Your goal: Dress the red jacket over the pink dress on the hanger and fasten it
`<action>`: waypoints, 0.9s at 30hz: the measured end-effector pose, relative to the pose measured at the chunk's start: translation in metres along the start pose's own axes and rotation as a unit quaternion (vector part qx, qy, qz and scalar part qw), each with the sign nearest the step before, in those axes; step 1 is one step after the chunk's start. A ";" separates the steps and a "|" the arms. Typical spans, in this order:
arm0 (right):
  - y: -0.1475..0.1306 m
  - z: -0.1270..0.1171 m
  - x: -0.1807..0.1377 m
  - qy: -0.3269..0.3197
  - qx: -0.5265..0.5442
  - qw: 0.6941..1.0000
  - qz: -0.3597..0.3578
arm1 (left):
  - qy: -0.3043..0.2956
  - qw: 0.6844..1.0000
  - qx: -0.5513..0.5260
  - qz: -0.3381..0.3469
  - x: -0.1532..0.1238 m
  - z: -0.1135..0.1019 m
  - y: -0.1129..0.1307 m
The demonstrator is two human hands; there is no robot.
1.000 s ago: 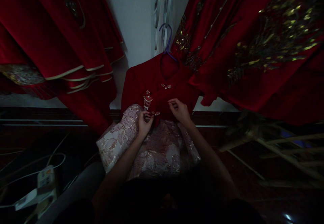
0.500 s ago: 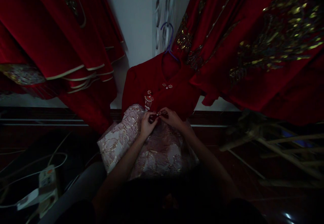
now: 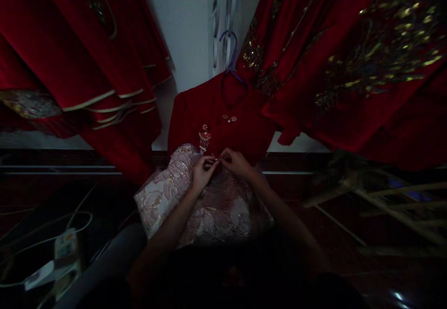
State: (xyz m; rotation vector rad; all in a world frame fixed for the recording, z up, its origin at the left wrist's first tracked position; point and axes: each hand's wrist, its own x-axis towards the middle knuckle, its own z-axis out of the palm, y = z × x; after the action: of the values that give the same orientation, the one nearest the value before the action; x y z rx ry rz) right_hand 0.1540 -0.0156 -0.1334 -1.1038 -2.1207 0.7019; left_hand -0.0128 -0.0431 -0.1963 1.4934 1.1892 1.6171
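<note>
Since a second ago, right hand (image 3: 238,162) being joined to left hand (image 3: 201,175) | red garment (image 3: 240,134) being hung on purple hanger (image 3: 233,55), being pinched by both at beaded ornament (image 3: 213,156) | two-handed work being enabled

Up top, a thin purple hanger (image 3: 234,56) hooks onto a pale, looped vertical strip (image 3: 228,22) by the white wall (image 3: 185,29), and from it hangs the red cloth garment (image 3: 220,135), beaded ornaments (image 3: 204,136) glinting down its front.
</note>
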 end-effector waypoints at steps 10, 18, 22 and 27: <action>-0.001 -0.003 0.000 -0.015 -0.006 1.000 0.002 | 0.005 1.000 -0.005 -0.007 0.000 0.000 0.001; 0.000 -0.001 0.000 -0.026 -0.013 1.000 -0.001 | 0.003 1.000 0.016 0.009 0.001 0.000 -0.001; 0.000 -0.001 -0.001 -0.025 -0.031 0.999 0.010 | -0.011 1.000 -0.005 -0.012 -0.002 0.000 0.001; -0.003 -0.017 -0.002 -0.040 -0.059 0.997 0.014 | -0.095 0.991 -0.071 -0.068 0.008 0.003 0.012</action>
State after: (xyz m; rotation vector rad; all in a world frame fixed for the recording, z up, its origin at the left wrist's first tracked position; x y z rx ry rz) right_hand 0.1660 -0.0158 -0.1202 -1.1885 -2.2430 0.6514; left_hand -0.0101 -0.0403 -0.1819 1.4097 1.0244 1.4050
